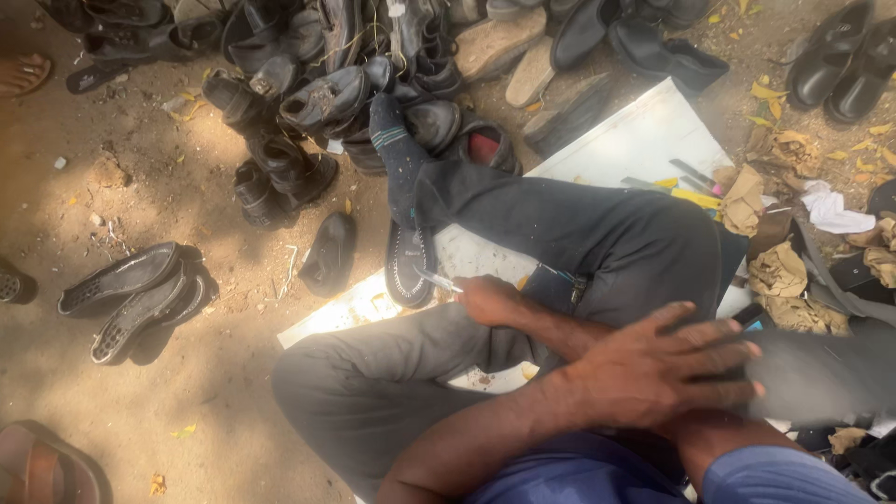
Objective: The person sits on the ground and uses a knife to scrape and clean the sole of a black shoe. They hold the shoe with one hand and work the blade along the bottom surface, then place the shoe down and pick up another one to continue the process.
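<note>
My arms are crossed over my lap. My right hand (487, 299) reaches left and grips a thin pen-like tool (437, 279). Its tip touches a black shoe sole (408, 266) that lies on a white board (644, 131) beside my socked foot (397, 149). My left hand (665, 364) lies over the right forearm, fingers spread and pointing right. It rests flat on a dark grey shoe piece (826, 373) at my right side and holds nothing.
A heap of black shoes and boots (327, 93) fills the top of the view. Loose soles (135, 294) lie on the dirt at left. Small tools (686, 187), crumpled brown paper (779, 271) and dry leaves sit at right. Someone's sandalled foot (23, 73) shows at top left.
</note>
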